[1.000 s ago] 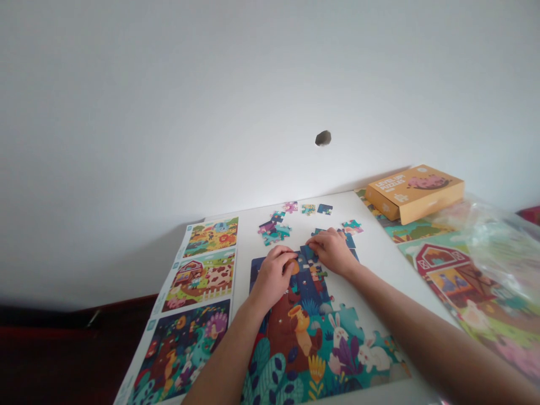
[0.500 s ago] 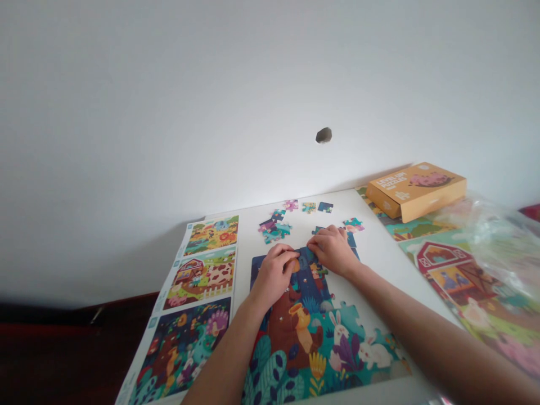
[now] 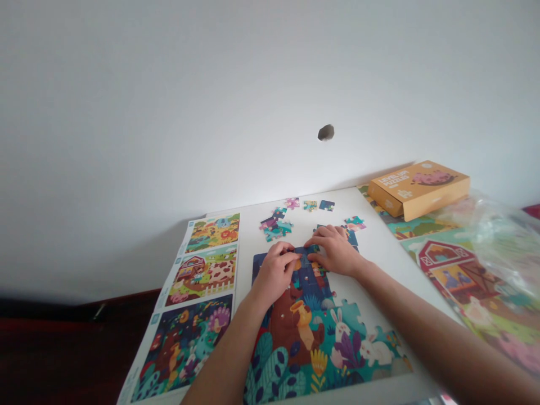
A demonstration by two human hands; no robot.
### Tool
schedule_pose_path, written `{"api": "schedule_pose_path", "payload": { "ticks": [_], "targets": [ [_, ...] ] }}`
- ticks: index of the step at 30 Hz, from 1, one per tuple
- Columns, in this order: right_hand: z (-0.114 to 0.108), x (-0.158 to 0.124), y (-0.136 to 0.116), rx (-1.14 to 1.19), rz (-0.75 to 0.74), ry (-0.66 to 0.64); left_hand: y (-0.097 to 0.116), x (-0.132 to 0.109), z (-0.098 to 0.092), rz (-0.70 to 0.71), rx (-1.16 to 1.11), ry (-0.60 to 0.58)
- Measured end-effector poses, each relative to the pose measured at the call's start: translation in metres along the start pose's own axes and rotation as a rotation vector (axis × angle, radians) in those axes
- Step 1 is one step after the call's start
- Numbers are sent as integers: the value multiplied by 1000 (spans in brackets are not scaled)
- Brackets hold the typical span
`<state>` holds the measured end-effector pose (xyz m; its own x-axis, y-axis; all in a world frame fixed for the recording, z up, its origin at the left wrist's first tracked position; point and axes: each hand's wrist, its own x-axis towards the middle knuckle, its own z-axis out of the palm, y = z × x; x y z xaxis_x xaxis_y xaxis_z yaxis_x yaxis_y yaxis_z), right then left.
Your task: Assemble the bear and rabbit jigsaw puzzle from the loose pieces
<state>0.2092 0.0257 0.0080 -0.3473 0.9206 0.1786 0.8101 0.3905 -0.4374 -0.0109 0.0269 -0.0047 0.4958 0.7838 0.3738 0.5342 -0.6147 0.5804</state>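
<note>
A partly joined jigsaw puzzle (image 3: 304, 337) lies on the white table, showing a bear, rabbits and plants. At its far edge, my left hand (image 3: 276, 273) has its fingers bent and pressed together on a dark blue puzzle piece (image 3: 302, 254). My right hand (image 3: 335, 250) pinches the same spot from the other side, thumb and forefinger on the piece. The fingers partly hide where it joins its neighbours. Beyond my right hand, a few dark blue pieces (image 3: 351, 235) show, partly covered by it.
Several loose pieces (image 3: 277, 229) lie beyond the puzzle, with another small group (image 3: 355, 223) to the right. A picture sheet (image 3: 211, 270) is at the left. An orange puzzle box (image 3: 422, 185) and clear plastic wrap (image 3: 498, 236) rest on a farm poster (image 3: 447, 281) at right. A wall (image 3: 253, 112) stands behind.
My right thumb and forefinger have parted slightly and shifted on the piece at the puzzle's far edge. My left hand stays nearly in place. The view has shifted a little.
</note>
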Motion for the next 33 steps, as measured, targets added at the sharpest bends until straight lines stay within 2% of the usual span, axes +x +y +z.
{"api": "schedule_pose_path", "payload": {
  "ticks": [8,14,16,18,20,24,26,30,33],
  "targets": [
    [3,2,0,35,3,15,0,-1,-1,30,39,-22],
    [-7,-3,-1,89,-26,277,4,-2,-4,67,34,-32],
    [-8,-5,-1,71,-93,226,10,-2,-7,92,50,-92],
    [-7,-6,0,60,-155,110,16,-2,-11,109,75,-175],
    [-9,-6,3,49,-153,74,21,-1,-14,114,99,-260],
    [-24,-5,16,-21,49,237,23,-1,-18,104,123,-347],
    [-35,-6,25,-70,174,257,22,-1,-20,97,126,-359],
    [-52,-14,45,-162,364,154,19,-1,-21,101,115,-362],
    [-59,-22,55,-178,403,49,17,-1,-22,88,113,-377]
  ]
}}
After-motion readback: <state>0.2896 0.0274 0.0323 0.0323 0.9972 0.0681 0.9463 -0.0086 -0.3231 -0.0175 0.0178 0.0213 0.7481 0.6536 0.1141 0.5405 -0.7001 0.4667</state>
